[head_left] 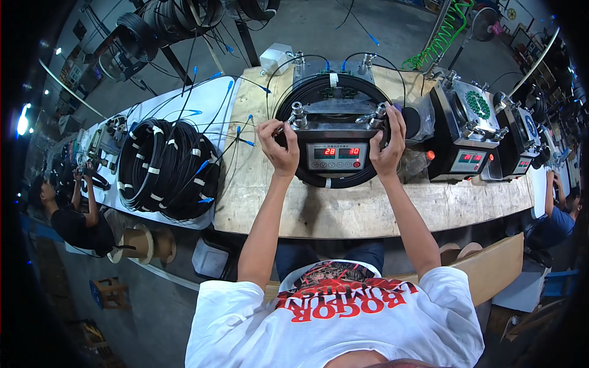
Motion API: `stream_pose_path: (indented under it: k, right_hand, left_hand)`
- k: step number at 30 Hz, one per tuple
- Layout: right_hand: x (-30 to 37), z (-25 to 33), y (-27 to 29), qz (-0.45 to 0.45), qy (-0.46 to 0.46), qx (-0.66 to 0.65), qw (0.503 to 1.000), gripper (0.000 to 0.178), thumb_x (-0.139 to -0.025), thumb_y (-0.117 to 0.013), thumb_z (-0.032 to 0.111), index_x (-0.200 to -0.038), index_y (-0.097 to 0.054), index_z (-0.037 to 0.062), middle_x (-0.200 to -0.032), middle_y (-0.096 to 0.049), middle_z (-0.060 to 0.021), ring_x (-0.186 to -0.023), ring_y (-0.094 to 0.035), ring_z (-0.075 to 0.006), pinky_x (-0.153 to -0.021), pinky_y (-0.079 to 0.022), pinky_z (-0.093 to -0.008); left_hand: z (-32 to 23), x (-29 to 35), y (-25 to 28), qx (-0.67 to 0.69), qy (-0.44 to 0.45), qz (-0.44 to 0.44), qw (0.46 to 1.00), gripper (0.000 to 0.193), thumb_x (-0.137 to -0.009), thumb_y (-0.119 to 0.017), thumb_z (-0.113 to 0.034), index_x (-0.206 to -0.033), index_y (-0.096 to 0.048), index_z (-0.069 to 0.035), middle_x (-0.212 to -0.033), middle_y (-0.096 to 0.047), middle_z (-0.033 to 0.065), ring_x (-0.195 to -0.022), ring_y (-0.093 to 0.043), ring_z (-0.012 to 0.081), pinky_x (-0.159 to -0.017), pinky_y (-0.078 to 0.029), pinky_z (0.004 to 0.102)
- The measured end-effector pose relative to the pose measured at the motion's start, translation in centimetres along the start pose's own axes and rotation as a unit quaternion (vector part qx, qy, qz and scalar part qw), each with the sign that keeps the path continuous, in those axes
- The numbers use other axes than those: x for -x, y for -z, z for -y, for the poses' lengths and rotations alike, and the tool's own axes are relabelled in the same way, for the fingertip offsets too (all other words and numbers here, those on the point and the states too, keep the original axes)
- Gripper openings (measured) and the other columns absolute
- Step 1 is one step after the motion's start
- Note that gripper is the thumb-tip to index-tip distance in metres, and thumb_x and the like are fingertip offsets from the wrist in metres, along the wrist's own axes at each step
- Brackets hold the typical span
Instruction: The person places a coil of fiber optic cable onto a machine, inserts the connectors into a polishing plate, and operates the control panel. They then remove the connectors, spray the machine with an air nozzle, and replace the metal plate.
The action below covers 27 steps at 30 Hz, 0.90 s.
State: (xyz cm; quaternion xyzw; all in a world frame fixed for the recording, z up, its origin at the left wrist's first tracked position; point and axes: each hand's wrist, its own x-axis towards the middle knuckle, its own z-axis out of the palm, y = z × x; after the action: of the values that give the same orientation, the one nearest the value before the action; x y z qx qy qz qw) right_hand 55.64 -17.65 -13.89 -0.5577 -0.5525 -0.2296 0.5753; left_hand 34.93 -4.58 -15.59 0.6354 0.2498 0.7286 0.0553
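A large coil of black cable (334, 183) with white ties hangs round a bench machine, passing over its top and below its front panel (336, 157). My left hand (279, 147) closes on the coil's left side, thumb inside the loop and fingers outside. On the opposite side my right hand (389, 144) grips the coil the same way, close to a metal clamp knob (380, 110). Another metal knob (299, 115) stands by my left hand. Two thin cables with blue connectors (344, 65) run into the machine's back part. Lit red digits show on the panel.
Several tied black cable coils (169, 168) lie on the white table at left. Similar machines (469, 126) stand right on the wooden bench (257, 208), near an orange-capped clear bottle (417, 161). Cable reels (162, 24) hang at the back left. Other people sit at both sides.
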Motion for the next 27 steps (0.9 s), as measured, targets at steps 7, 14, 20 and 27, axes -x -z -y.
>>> stream_pose_path:
  k: [7,14,20,27]
  right_hand:
    - [0.1,-0.3,0.1,-0.002,-0.001,0.013,1.000,0.063,-0.075,-0.051,-0.005,-0.138,-0.050,-0.0034,-0.135,-0.059,-0.0189,-0.131,-0.050,-0.0370,-0.112,-0.037,-0.0439]
    - [0.2,-0.6,0.2,0.021,0.007,0.040,0.999,0.058,-0.084,-0.052,0.005,-0.141,-0.046,-0.0021,-0.137,-0.056,-0.0204,-0.132,-0.048,-0.0379,-0.114,-0.035,-0.0447]
    - [-0.1,0.0,0.1,0.016,0.000,0.036,0.999,0.063,-0.077,-0.056,0.004,-0.140,-0.048,-0.0009,-0.138,-0.056,-0.0177,-0.130,-0.049,-0.0362,-0.113,-0.034,-0.0456]
    - [-0.7,2.2,0.5,0.100,0.045,0.168,0.980,0.063,-0.074,-0.071,0.015,-0.135,-0.059,0.0234,-0.144,-0.045,-0.0177,-0.129,-0.044,-0.0394,-0.109,-0.034,-0.0493]
  left_hand:
    - [-0.3,0.6,1.1,0.021,0.205,0.087,0.975,0.019,-0.096,-0.062,-0.010,-0.111,-0.051,-0.005,-0.099,-0.057,0.0103,-0.070,-0.049,0.0161,-0.061,-0.041,0.0264]
    - [-0.6,-0.1,0.4,-0.013,-0.007,0.055,0.998,0.021,-0.097,-0.059,-0.014,-0.111,-0.047,-0.004,-0.106,-0.053,0.0103,-0.071,-0.042,0.0119,-0.061,-0.037,0.0251]
    - [0.0,0.7,0.9,0.007,0.187,0.081,0.979,0.019,-0.096,-0.067,-0.016,-0.103,-0.059,0.000,-0.081,-0.057,0.0097,-0.068,-0.051,0.0238,-0.063,-0.042,0.0367]
    - [0.7,0.5,0.1,-0.015,-0.032,0.058,0.998,0.015,-0.102,-0.058,-0.012,-0.109,-0.053,0.000,-0.084,-0.058,0.0142,-0.067,-0.054,0.0246,-0.061,-0.044,0.0342]
